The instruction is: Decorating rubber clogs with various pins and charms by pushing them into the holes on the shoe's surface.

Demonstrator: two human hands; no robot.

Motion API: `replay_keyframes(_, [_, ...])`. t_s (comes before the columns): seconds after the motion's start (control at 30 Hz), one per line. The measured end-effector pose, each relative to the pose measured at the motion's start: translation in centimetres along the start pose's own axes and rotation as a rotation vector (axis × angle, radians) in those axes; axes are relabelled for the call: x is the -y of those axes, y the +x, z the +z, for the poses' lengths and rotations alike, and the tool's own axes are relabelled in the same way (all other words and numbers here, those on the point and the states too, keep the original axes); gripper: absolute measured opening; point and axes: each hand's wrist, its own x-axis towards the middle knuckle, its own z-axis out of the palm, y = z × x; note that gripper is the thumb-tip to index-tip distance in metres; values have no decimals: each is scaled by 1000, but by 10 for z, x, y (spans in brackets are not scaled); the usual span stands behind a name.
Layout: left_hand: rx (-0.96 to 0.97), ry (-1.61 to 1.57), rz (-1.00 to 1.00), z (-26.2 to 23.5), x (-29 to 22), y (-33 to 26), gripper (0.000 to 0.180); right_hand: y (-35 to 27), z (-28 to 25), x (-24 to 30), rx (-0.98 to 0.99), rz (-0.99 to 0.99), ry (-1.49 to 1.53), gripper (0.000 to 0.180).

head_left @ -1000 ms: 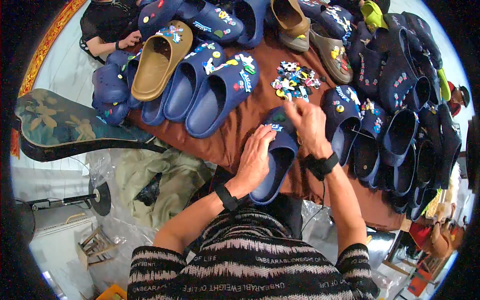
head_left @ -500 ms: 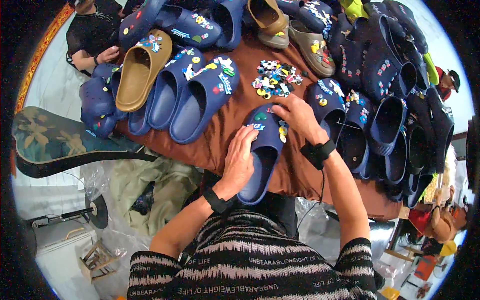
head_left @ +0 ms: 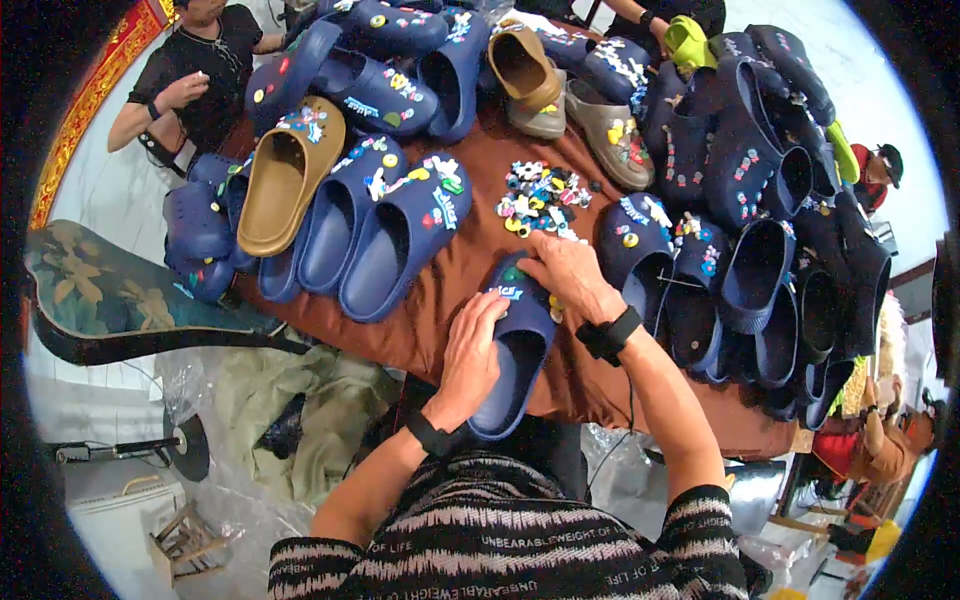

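A navy blue clog (head_left: pixel 513 372) lies on the brown cloth in front of me, its toe pointing away and its heel toward my body. My left hand (head_left: pixel 470 352) grips its left side, fingertips on the upper beside a blue-and-white charm (head_left: pixel 508 293). Over the right of the toe, my right hand (head_left: pixel 573 278) is closed, with the thumb by a green charm (head_left: pixel 513 272). Its fingers partly cover the toe and some yellow charms (head_left: pixel 556 308). Whether a small charm is between those fingers is hidden. Just beyond lies a pile of colourful shoe charms (head_left: pixel 540 200).
Decorated navy clogs (head_left: pixel 395 240) and a brown clog (head_left: pixel 290 180) crowd the left. More dark clogs (head_left: pixel 757 270) are heaped at right. A chair back (head_left: pixel 150 290) stands left of the brown cloth (head_left: pixel 430 335). A co-worker (head_left: pixel 195 90) is at far left; others are around the table.
My view has shifted, so the table sits lower in the picture. Both hands stay on the clog. The far-left co-worker's hand is now raised.
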Motion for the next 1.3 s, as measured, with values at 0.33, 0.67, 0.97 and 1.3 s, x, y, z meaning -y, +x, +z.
replay_keyframes(0.33, [-4, -7, 5, 0, 0, 6, 59, 5, 10, 10, -111, 254, 149, 14])
replay_keyframes(0.67, [-13, -68, -10, 5, 1, 4, 57, -10, 34, -13, -285, 362, 795, 5])
replay_keyframes(0.97, [-44, -25, -18, 5, 6, 3, 59, 8, -5, -24, -322, 332, 855, 23])
replay_keyframes(1.3, [-39, -11, -23, 0, 0, 2, 63, -41, -8, 8, -34, 259, -49, 46])
